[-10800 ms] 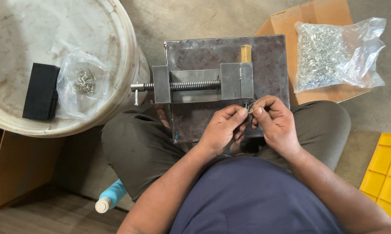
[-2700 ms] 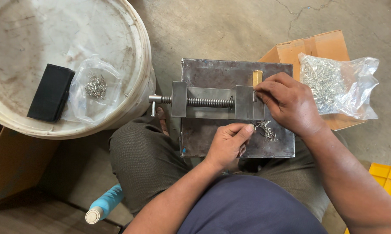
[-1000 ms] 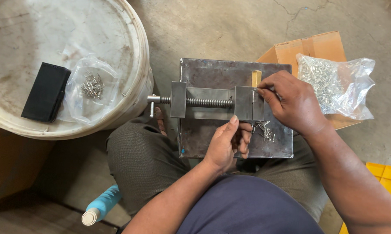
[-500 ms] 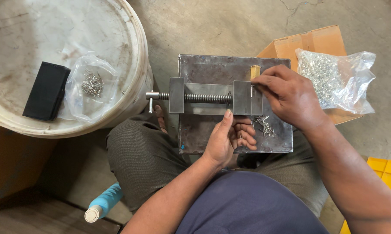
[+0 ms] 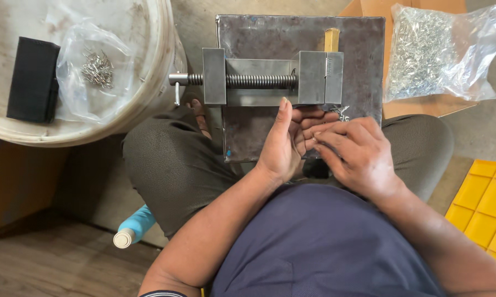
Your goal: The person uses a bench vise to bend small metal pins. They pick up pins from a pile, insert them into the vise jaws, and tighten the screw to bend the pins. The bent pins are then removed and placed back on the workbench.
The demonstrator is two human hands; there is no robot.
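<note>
Two hands meet just near of the vise (image 5: pixel 270 80), over the steel plate (image 5: pixel 300 38) resting on your lap. Your left hand (image 5: pixel 286 143) is cupped, palm turned right, fingers half curled; your right hand (image 5: pixel 355 154) reaches into it with fingertips pinched together. Whatever small piece you have between them is hidden, so I cannot tell which hand truly grips it. A few loose metal clips (image 5: pixel 342 113) lie on the plate just far of your right fingers, beside the vise's right jaw.

To do this well, I'd judge you should keep the cupped palm level under the pinch so nothing drops off the plate, and work close to the jaw so the piece has only a short way to go.

Counted: one vise, with one screw and one handle bar sticking out left; one yellowish block (image 5: pixel 331 39) standing just beyond the jaw; one large clear bag of clips (image 5: pixel 440 52) on the cardboard at far right; one smaller bag with a small cluster (image 5: pixel 97 69) on the white drum lid (image 5: pixel 143 33) at left; one black block (image 5: pixel 33 80) beside it.
</note>
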